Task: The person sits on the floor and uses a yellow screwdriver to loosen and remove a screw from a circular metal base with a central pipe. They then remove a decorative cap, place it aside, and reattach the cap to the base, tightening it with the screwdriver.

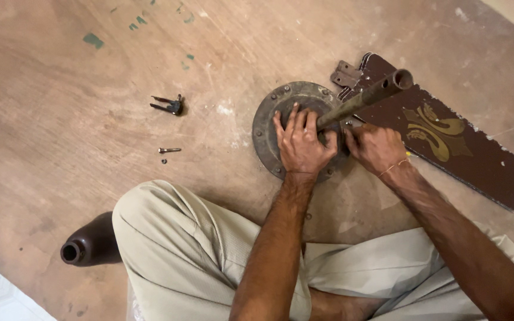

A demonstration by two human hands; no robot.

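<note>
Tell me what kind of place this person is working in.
Probably an informal repair spot on a bare floor, not a bench. The person sits cross-legged on the worn, paint-flecked floor, both hands on a round ceiling-fan motor housing with its rod, a detached fan blade beside it, and a loose bolt nearby.

This looks like an informal repair spot on the floor of a home or small workshop, not a fitted bench. The worn brown floor (49,142) carries scuffs, white dust and green paint flecks toward eleven o'clock. A person sits cross-legged on it in beige trousers (185,249), with ceiling-fan parts spread around: a round dark metal motor housing (267,122) at centre, a rusty metal down-rod pipe (367,98) and a dark brown fan blade with a gold ornament (447,139) toward two o'clock. Loose hardware lies at nine o'clock: a small dark metal clip (169,105) and a silver bolt (169,150). A dark brown canopy cup (90,244) rests at eight o'clock.
</note>
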